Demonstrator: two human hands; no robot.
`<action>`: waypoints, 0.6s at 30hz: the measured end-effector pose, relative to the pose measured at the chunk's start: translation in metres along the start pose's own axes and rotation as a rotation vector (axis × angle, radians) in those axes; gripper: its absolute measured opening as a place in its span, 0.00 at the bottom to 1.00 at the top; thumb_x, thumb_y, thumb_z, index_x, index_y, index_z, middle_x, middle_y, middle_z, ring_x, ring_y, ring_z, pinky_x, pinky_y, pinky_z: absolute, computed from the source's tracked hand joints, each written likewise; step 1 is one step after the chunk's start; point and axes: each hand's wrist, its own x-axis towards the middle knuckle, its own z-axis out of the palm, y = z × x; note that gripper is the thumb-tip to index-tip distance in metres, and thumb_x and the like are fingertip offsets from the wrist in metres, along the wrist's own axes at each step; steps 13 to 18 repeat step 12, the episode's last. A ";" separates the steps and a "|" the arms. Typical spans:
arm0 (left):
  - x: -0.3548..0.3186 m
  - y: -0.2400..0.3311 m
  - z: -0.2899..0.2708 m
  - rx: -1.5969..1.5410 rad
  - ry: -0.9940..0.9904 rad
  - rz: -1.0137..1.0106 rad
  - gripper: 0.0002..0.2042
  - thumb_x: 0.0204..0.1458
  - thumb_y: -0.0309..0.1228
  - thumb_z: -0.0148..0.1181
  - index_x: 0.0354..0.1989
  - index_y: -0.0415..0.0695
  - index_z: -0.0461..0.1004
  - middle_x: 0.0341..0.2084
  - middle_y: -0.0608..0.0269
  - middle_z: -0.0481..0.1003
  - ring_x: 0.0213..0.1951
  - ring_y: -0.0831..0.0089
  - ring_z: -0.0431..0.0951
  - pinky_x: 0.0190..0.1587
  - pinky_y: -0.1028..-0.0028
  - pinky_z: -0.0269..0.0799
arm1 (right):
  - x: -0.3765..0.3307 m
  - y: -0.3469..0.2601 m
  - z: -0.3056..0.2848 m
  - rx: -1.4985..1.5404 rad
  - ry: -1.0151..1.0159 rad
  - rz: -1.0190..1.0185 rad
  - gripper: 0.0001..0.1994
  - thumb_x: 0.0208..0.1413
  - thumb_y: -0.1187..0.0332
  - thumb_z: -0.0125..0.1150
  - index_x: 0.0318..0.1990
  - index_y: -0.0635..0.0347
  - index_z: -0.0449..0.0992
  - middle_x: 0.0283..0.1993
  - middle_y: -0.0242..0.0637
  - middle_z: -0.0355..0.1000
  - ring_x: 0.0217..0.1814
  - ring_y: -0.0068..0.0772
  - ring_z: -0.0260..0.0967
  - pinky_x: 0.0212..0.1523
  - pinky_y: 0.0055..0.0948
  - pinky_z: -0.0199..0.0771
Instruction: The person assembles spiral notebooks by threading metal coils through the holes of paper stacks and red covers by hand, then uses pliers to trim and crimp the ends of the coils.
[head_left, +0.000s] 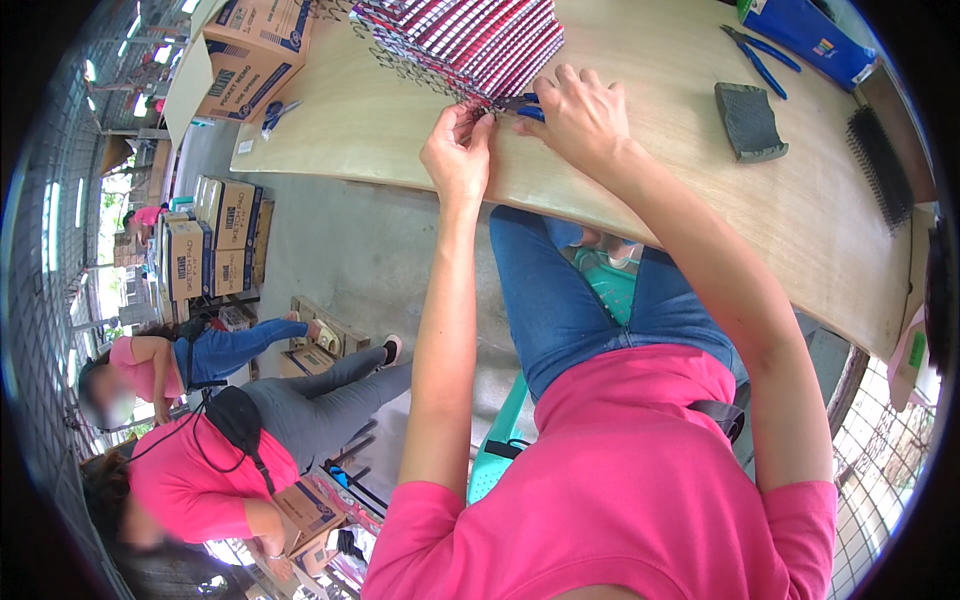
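Working on the wire spiral at the near edge of the stack of red-and-white spiral-bound notebooks (465,45), upper middle of the frame, on the pale wooden worktop (640,130). Left hand (458,150) with fingers pinched closed on the end of the metal coil. Right hand (580,115) wrapped closed around blue-handled small pliers (524,103), tip at the same coil end. Judged step: bending or cutting the coil end of one notebook. Next move probably needs a steady pinch and a small, exact turn of the pliers, without pulling the coil out of the holes.

Second blue-handled pliers (762,55) lying upper right, beside a grey ribbed block (748,122) and a blue flat package (805,30) at the top right edge. Black loose coils (880,165) at far right. Brown cardboard box with blue printed label (255,50) at upper left of the worktop. More brown boxes with blue labels (215,240) stacked on the floor at left.
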 end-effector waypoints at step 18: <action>0.003 -0.005 0.003 -0.271 -0.024 -0.084 0.10 0.60 0.17 0.59 0.49 0.30 0.73 0.43 0.53 0.79 0.41 0.69 0.83 0.44 0.74 0.83 | -0.005 0.005 0.001 0.058 0.097 0.023 0.26 0.51 0.41 0.67 0.43 0.54 0.79 0.48 0.45 0.78 0.50 0.50 0.78 0.36 0.50 0.80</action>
